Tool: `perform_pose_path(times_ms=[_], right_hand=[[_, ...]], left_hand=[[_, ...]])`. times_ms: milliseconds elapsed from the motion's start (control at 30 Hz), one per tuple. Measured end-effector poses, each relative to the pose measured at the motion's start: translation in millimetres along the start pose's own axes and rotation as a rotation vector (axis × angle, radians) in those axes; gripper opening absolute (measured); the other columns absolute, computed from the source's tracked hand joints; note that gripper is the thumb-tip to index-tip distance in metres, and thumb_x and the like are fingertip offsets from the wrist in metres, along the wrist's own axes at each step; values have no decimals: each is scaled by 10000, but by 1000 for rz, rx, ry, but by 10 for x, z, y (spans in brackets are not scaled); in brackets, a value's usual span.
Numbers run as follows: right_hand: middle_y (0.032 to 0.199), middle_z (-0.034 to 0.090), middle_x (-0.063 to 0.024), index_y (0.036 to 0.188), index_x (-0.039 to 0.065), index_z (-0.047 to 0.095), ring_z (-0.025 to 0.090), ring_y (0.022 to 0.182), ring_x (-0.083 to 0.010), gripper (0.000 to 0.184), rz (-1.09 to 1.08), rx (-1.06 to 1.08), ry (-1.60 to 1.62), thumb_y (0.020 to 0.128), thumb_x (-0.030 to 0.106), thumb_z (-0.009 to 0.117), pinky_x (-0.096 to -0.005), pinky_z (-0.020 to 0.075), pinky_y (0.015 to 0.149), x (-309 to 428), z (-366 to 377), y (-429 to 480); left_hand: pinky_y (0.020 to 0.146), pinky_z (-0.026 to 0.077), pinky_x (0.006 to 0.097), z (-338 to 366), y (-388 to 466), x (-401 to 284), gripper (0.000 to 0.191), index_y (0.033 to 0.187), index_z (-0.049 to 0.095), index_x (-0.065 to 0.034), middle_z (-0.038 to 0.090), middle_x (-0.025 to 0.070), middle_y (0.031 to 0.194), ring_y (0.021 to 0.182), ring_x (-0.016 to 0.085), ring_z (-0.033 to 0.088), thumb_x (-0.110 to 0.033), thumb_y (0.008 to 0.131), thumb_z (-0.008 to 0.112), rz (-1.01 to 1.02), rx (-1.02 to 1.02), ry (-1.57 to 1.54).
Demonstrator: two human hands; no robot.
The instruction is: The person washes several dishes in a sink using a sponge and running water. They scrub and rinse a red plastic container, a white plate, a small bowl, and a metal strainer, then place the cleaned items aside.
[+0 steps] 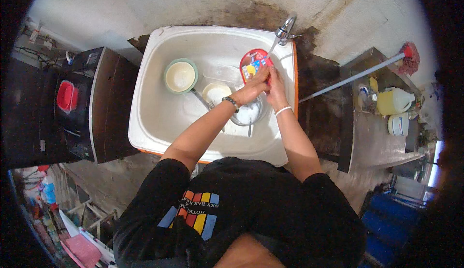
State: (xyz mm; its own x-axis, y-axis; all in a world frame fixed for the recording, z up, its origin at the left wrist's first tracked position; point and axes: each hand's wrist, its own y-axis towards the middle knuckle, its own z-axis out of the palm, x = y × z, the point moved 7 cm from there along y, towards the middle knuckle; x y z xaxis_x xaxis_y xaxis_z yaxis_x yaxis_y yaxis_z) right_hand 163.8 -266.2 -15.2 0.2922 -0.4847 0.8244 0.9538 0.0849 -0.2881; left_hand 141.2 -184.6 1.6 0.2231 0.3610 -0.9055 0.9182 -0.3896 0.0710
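Water runs from the chrome faucet point(284, 32) onto a red plastic lid or tub point(254, 59) with a printed face, at the right side of the white sink point(139, 123). My left hand point(255, 85) lies over its lower part, with a dark bead bracelet at the wrist. Beside it, touching, my right hand point(276, 86) grips the tub's lower right edge. Below my hands stands a round vessel point(248, 114) with whitish liquid and a utensil. A cream bowl point(216, 92), a fork and a green-rimmed pan point(180, 76) with a dark handle sit further left.
At the left, a red plastic container point(67, 97) rests on a black surface. A long-handled brush point(357, 78) leans across the right side. Beyond it, a jug of yellow liquid point(393, 101) and a white tub point(398, 124) stand on a counter. The wall rises behind the sink.
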Motion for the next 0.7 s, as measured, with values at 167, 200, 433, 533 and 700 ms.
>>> perform_pose_path(times_ms=[167, 200, 433, 533, 700], right_hand=[[1277, 561, -119, 1313, 11, 485, 566, 1153, -222, 449, -138, -32, 84, 1022, 353, 484, -375, 483, 970, 100, -201, -112], [1244, 583, -121, 1286, -4, 505, 594, 1113, -210, 437, -125, -78, 140, 1023, 344, 485, -373, 512, 929, 103, -248, -138], [1053, 676, -98, 1157, -15, 576, 681, 899, -188, 379, -166, -206, 157, 1015, 329, 506, -337, 569, 788, 326, -426, -204], [999, 693, -87, 1087, 5, 611, 690, 847, -177, 388, -135, -302, 89, 1000, 373, 524, -333, 575, 756, 303, -551, -110], [975, 697, -105, 1059, 0, 635, 693, 831, -226, 539, 3, -316, 94, 1015, 479, 392, -367, 570, 763, -49, -538, 242]], left_hand=[[1138, 42, 628, -190, 395, -281, 723, 1503, 318, -139, 266, 136, 1565, 1456, 368, 189, -608, 953, 341, 142, -231, 561], [1129, 86, 650, -211, 516, -290, 685, 1522, 276, -187, 238, 142, 1576, 1452, 404, 175, -594, 971, 310, 130, -225, 644], [1027, 421, 491, -697, 1046, -276, 790, 1391, 454, -88, 530, 225, 1341, 1255, 383, 514, -690, 880, 454, -101, -345, 589], [814, 541, 389, -868, 1148, -201, 611, 1105, 660, -17, 696, 199, 1007, 963, 310, 685, -562, 829, 651, -270, -51, 389], [662, 552, 342, -1249, 876, -321, 415, 1032, 709, -5, 719, 132, 908, 751, 187, 672, -367, 831, 719, -231, 123, 178]])
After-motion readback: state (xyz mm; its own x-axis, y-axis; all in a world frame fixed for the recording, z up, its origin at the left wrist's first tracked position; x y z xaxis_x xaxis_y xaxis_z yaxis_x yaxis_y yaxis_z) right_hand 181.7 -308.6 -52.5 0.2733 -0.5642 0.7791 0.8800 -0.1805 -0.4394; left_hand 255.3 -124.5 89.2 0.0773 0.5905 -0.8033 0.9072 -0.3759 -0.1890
